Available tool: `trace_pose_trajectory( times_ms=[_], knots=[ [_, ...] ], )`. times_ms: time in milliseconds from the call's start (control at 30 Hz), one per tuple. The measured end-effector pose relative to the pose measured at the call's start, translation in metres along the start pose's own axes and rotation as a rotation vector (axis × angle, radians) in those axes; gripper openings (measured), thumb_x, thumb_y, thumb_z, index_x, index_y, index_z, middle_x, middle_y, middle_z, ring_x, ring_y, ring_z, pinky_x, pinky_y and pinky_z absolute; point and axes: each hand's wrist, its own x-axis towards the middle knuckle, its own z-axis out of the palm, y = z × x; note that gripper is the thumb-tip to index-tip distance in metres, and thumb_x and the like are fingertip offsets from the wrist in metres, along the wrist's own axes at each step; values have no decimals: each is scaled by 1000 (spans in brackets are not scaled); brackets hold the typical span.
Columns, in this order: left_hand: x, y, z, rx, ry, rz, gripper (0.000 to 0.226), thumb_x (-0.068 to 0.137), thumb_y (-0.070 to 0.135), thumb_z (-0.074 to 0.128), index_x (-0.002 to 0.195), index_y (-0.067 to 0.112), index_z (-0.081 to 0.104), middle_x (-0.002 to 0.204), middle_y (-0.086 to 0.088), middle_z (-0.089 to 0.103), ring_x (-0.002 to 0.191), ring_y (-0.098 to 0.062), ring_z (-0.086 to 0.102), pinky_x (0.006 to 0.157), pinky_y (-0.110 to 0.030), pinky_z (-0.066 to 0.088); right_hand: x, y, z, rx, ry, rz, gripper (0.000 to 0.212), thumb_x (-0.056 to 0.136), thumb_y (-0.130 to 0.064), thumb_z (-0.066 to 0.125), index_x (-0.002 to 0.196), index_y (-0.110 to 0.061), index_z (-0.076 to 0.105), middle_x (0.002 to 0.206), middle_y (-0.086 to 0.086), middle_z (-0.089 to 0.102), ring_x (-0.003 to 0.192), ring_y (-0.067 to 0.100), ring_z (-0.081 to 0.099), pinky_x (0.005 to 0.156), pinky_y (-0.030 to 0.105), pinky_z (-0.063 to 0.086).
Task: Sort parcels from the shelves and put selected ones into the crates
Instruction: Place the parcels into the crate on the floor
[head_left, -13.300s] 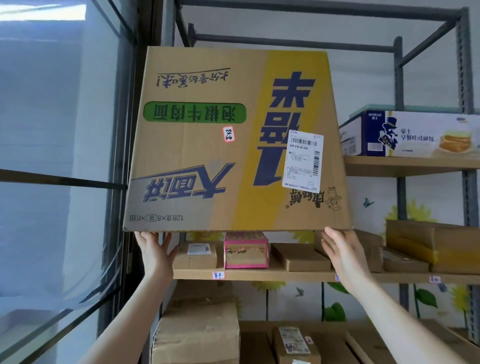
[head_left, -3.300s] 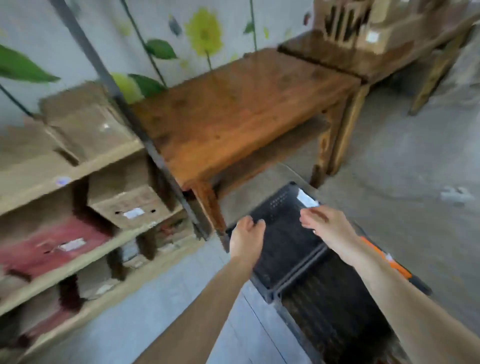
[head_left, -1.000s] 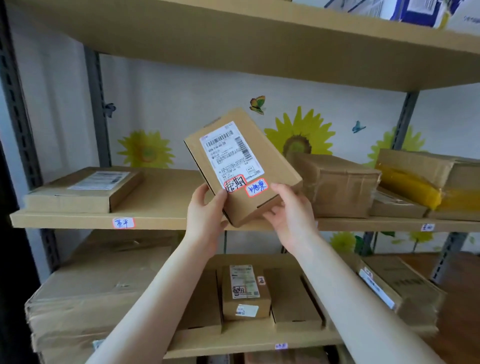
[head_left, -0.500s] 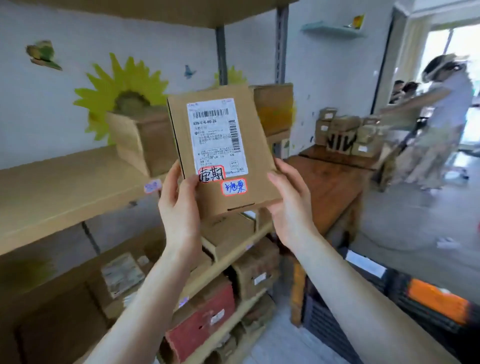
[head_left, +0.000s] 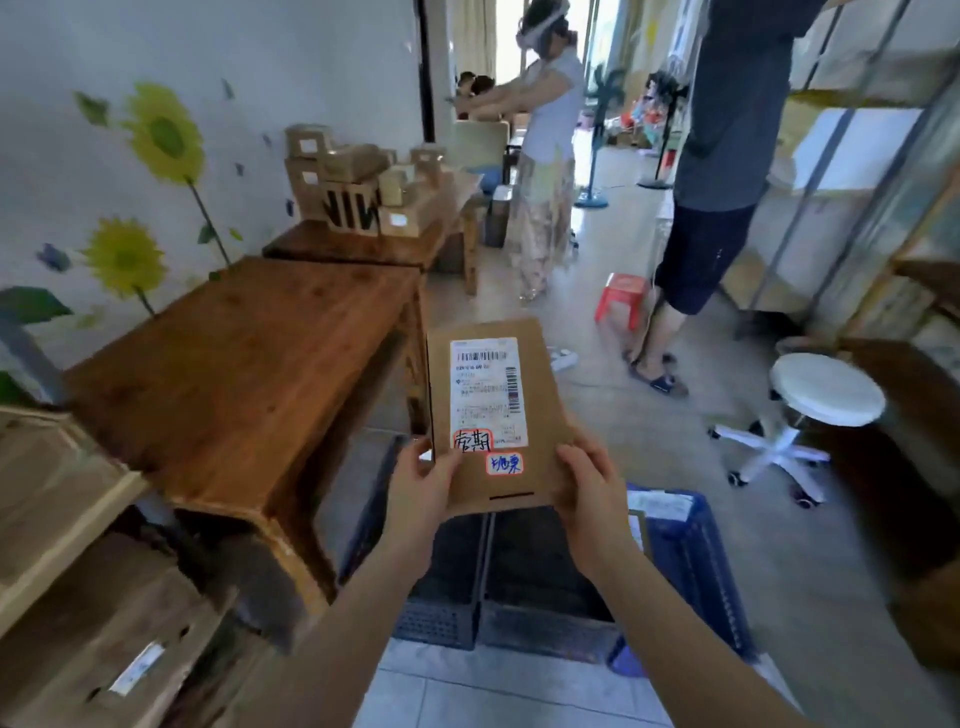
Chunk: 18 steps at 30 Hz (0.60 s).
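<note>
Parcel (head_left: 493, 415): flat brown cardboard box, white shipping label and two handwritten stickers facing you, gripped at its lower corners. Your left hand (head_left: 423, 486) was closed on the lower left corner, thumb on the front face beside the red-edged sticker; your right hand (head_left: 589, 486) was closed on the lower right corner, fingers wrapped behind.

Change: half a second earlier you held this parcel up against the shelves; a second earlier you were reading it there. By this moment you had turned away from the shelves and brought it down over the crates. Judged meaning: the parcel was selected, and the placing step was in hand, not yet done.

Crates: dark crate (head_left: 447, 587) directly below the parcel, blue crate (head_left: 691, 566) touching its right side. Which one the stickers called for cannot be told.

Edges and room:
- Wooden table (head_left: 244, 364): its near right corner stood just left of the parcel and beside the dark crate's left wall.
- Shelves (head_left: 57, 509): at your far left, clear of your arms.
- White stool (head_left: 826, 397): well apart, to the right.
- Two other people (head_left: 727, 156): well apart, beyond the table.
- Straight downward path to the crates: open.
</note>
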Motion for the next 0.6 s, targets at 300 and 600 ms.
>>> trace_pose_trajectory(
  times_ms=[300, 600],
  knots=[
    [150, -117, 107, -84, -199, -532, 44, 88, 12, 60, 129, 13, 44, 105, -4, 66, 89, -18, 66, 60, -27, 54, 174, 49, -111, -268, 201, 262, 32, 88, -15, 58, 119, -13, 53, 111, 12, 62, 96, 24, 62, 78, 37, 55],
    [325, -310, 162, -17, -145, -951, 26, 94, 17, 51, 120, 14, 49, 99, -12, 63, 80, -23, 62, 65, -34, 53, 365, 195, -201, -618, 270, 459, 32, 88, -9, 58, 120, -8, 58, 84, -9, 64, 79, 5, 60, 62, 16, 47]
  ],
)
